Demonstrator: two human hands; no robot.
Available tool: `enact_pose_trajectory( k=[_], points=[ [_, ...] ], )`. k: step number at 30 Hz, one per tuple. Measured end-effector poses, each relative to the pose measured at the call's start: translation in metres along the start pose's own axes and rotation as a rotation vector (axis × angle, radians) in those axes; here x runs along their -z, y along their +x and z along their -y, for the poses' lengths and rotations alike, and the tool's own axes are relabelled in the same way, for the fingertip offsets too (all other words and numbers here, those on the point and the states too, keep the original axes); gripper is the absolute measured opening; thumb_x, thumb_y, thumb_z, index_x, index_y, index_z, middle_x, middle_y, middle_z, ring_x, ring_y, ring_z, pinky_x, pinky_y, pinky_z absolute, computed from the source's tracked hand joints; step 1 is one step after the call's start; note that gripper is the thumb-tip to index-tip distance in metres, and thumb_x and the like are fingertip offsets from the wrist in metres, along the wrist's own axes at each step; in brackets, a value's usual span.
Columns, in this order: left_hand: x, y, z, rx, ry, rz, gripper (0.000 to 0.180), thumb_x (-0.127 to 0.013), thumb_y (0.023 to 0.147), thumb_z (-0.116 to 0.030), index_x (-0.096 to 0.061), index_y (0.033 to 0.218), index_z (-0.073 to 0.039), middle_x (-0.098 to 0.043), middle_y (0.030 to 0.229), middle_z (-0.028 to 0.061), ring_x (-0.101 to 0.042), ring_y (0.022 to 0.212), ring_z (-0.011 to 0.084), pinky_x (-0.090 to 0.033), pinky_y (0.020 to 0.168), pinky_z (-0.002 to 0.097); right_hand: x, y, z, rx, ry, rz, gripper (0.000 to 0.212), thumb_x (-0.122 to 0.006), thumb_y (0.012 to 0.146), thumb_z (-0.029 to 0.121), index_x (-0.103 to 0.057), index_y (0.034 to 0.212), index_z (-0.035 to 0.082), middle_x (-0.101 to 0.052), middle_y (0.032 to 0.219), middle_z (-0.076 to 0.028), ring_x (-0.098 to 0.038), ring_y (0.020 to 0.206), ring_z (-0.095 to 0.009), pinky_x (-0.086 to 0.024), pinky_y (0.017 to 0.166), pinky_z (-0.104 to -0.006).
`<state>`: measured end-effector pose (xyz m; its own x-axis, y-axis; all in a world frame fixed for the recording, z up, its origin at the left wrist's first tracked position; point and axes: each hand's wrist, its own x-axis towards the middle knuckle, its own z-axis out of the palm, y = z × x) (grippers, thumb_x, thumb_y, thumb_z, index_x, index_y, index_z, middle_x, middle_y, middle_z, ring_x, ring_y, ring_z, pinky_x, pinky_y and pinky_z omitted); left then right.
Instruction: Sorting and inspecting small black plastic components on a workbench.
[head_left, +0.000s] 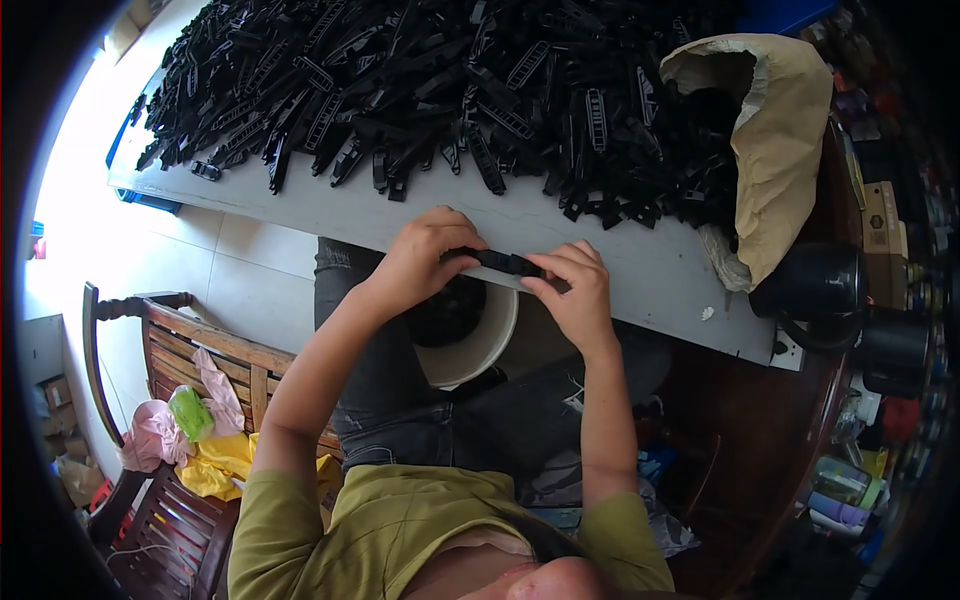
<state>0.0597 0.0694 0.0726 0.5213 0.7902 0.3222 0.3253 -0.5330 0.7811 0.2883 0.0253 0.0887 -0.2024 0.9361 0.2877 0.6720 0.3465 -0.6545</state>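
A slim black plastic piece point(500, 261) is stretched between my two hands at the near edge of the grey table point(320, 212). My left hand point(432, 250) pinches its left end with thumb and fingers. At the other end, my right hand point(572, 285) grips it the same way. Beneath it, between my legs, stands a white bucket point(514, 335) with dark contents, partly hidden by my left hand and the piece. A large heap of black plastic pieces point(400, 100), many long and slotted, covers the far part of the table.
An open brown paper sack point(785, 150) lies at the table's right end, by black cylindrical containers point(812, 282). On the left, a wooden chair point(215, 345) bears yellow cloth point(217, 466), pink cloth and a green packet point(191, 413). Bottles point(842, 482) stand far right.
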Motion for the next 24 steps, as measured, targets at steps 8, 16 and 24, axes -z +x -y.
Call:
enact_pose_trajectory(
  k=[8, 16, 24],
  points=[
    [0.004, 0.0, -0.006, -0.033, 0.032, 0.061, 0.022, -0.074, 0.07, -0.003, -0.067, 0.091, -0.002, -0.062, 0.091, 0.0107, -0.058, 0.09, 0.0308, -0.048, 0.08, 0.0387, -0.017, 0.004, 0.004, 0.068, -0.025, 0.028, 0.025, -0.077, 0.068, 0.005, -0.072, 0.092, 0.004, -0.06, 0.075, -0.004, -0.054, 0.078, -0.02, -0.045, 0.072, -0.0342],
    [0.023, 0.013, 0.005, -0.078, 0.331, -0.098, 0.029, -0.066, 0.079, -0.005, -0.063, 0.108, -0.004, -0.059, 0.11, 0.011, -0.057, 0.098, 0.0298, -0.049, 0.084, 0.0387, 0.011, 0.005, -0.043, -0.286, -0.123, -0.361, 0.027, -0.065, 0.084, 0.003, -0.063, 0.111, 0.004, -0.053, 0.111, -0.011, -0.059, 0.086, -0.026, -0.05, 0.072, -0.033],
    [0.009, 0.025, 0.006, -0.121, 0.823, -0.137, 0.035, -0.058, 0.073, -0.003, -0.062, 0.107, -0.003, -0.057, 0.11, 0.0091, -0.053, 0.103, 0.0238, -0.046, 0.089, 0.0324, 0.005, -0.004, -0.042, -0.264, -0.257, -0.344, 0.027, -0.061, 0.083, -0.001, -0.059, 0.11, 0.003, -0.052, 0.112, -0.014, -0.058, 0.092, -0.028, -0.05, 0.075, -0.0354]
  ],
)
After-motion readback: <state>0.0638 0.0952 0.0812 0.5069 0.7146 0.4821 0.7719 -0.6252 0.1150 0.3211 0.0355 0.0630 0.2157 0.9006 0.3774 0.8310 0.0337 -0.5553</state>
